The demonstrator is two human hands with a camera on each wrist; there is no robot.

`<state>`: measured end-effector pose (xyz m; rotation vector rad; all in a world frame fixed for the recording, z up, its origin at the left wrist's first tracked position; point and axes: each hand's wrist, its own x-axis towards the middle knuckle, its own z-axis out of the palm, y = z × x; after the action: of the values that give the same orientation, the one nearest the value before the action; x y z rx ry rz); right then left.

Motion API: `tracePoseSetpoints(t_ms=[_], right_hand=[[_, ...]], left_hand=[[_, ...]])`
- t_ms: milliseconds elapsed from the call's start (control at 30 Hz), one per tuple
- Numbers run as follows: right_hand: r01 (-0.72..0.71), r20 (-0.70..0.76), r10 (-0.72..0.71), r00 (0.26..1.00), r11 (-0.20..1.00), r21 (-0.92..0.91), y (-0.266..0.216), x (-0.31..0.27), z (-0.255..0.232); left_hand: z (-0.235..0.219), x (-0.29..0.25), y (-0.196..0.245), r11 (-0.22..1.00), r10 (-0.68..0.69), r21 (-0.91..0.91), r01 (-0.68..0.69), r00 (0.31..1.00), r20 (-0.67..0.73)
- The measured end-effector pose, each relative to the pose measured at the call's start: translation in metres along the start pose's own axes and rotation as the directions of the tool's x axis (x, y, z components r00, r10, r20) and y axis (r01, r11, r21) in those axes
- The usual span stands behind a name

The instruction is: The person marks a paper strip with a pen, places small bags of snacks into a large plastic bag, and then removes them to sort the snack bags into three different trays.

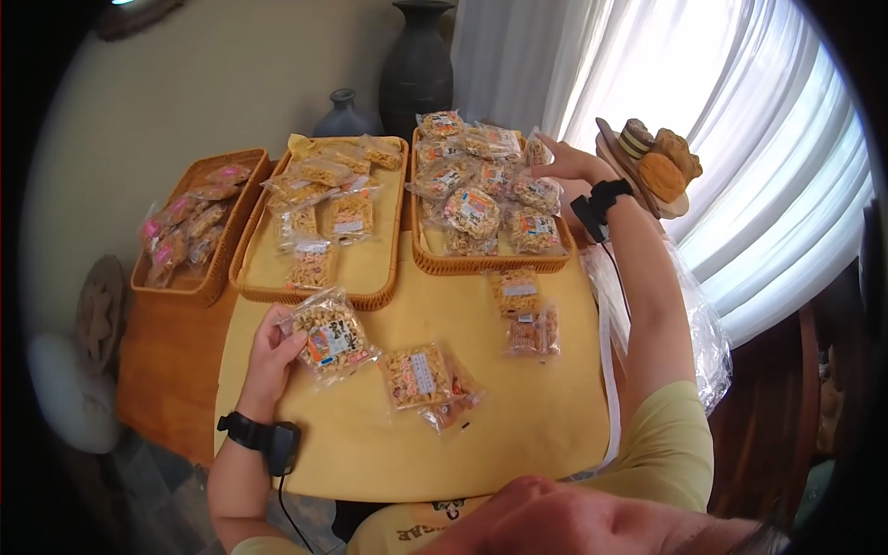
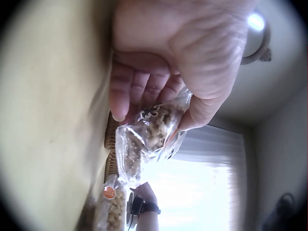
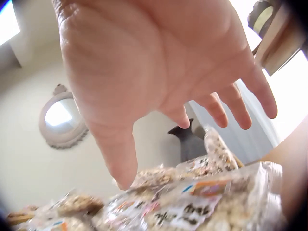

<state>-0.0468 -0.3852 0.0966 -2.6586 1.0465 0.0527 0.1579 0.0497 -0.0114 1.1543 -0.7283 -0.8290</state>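
My left hand (image 1: 268, 359) pinches a clear snack packet (image 1: 330, 339) with an orange and white label, near the table's left side; the left wrist view shows the packet (image 2: 150, 130) between thumb and fingers. At the right basket (image 1: 490, 265), my right hand (image 1: 571, 165) is over the packets at the right edge. In the right wrist view that hand (image 3: 168, 96) has its fingers spread above the heaped packets (image 3: 183, 207), with nothing held. Two overlapping packets (image 1: 418, 375) lie mid-table, and two more, one packet (image 1: 515, 290) above another packet (image 1: 534, 333), lie below the right basket.
A middle basket (image 1: 242, 268) holds several packets, and a smaller basket (image 1: 200, 294) at far left holds pink-labelled ones. Dark vases (image 1: 416, 69) stand behind. A wooden stand with bread-like pieces (image 1: 664, 176) is at the right, above crumpled clear plastic (image 1: 689, 305).
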Motion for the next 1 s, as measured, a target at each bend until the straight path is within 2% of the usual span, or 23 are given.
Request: tracePoseSetpoints(t_ms=[67,133,233,333,467,533,567,633,667,733,767,800,867,900,933,1000], right_hand=[[0.097,0.077,-0.088,0.993,0.988,-0.117,-0.020,-0.024,0.005],[0.065,0.057,-0.053,0.997,0.971,-0.229,-0.014,-0.023,0.026],[0.016,0.025,-0.009,1.000,0.961,-0.276,-0.026,-0.029,0.031],[-0.010,-0.012,0.007,1.000,0.975,-0.222,-0.030,-0.030,0.035],[0.045,-0.040,-0.059,0.997,0.960,-0.277,-0.022,-0.028,0.041],[0.049,-0.152,-0.094,0.984,0.959,-0.280,-0.009,-0.020,0.045],[0.048,-0.154,-0.094,0.984,0.958,-0.281,-0.004,-0.017,0.043],[0.070,-0.314,-0.103,0.944,0.991,-0.114,0.008,-0.013,0.036],[0.063,-0.315,-0.097,0.944,0.991,-0.115,0.005,-0.016,0.030],[-0.018,-0.346,0.091,0.934,0.977,0.210,-0.003,-0.024,0.014],[0.005,-0.402,0.123,0.907,0.953,0.303,0.002,-0.020,0.015],[0.004,-0.406,0.126,0.905,0.953,0.304,0.006,-0.016,0.016],[-0.060,-0.401,0.226,0.888,0.920,0.387,0.006,-0.008,0.020],[-0.119,-0.366,0.169,0.915,0.981,0.155,0.003,-0.001,0.020],[-0.117,-0.365,0.168,0.916,0.981,0.158,0.000,0.003,0.025],[-0.145,-0.471,0.063,0.880,0.980,-0.140,-0.012,0.006,0.034]], left_hand=[[0.001,-0.001,0.001,1.000,0.003,0.005,-0.003,1.000,-0.013],[0.004,-0.002,0.004,1.000,-0.026,-0.009,0.026,1.000,-0.007],[0.006,-0.003,0.009,0.999,-0.045,0.012,0.045,0.999,0.001],[0.003,-0.001,0.005,0.999,-0.008,0.051,0.009,1.000,-0.009],[0.002,-0.001,0.004,1.000,-0.018,0.023,0.018,1.000,0.004],[0.001,0.000,0.004,1.000,-0.016,0.025,0.016,1.000,0.020],[0.001,0.000,0.003,1.000,-0.015,0.025,0.015,1.000,0.021],[0.000,0.001,0.001,1.000,-0.014,0.007,0.014,1.000,0.020],[0.001,0.000,0.002,1.000,-0.015,0.006,0.015,1.000,0.027],[0.006,-0.001,0.006,1.000,-0.026,0.018,0.026,1.000,0.010],[0.006,0.000,0.005,1.000,-0.024,0.018,0.024,1.000,0.017],[0.005,0.000,0.004,1.000,-0.020,0.017,0.019,1.000,0.015],[0.001,0.001,0.000,1.000,-0.015,0.017,0.015,1.000,0.011],[-0.002,0.002,-0.003,1.000,-0.006,0.020,0.006,1.000,0.011],[-0.004,0.002,-0.005,1.000,0.005,0.023,-0.005,1.000,0.009],[-0.002,0.002,-0.003,1.000,-0.001,0.021,0.001,1.000,0.012]])
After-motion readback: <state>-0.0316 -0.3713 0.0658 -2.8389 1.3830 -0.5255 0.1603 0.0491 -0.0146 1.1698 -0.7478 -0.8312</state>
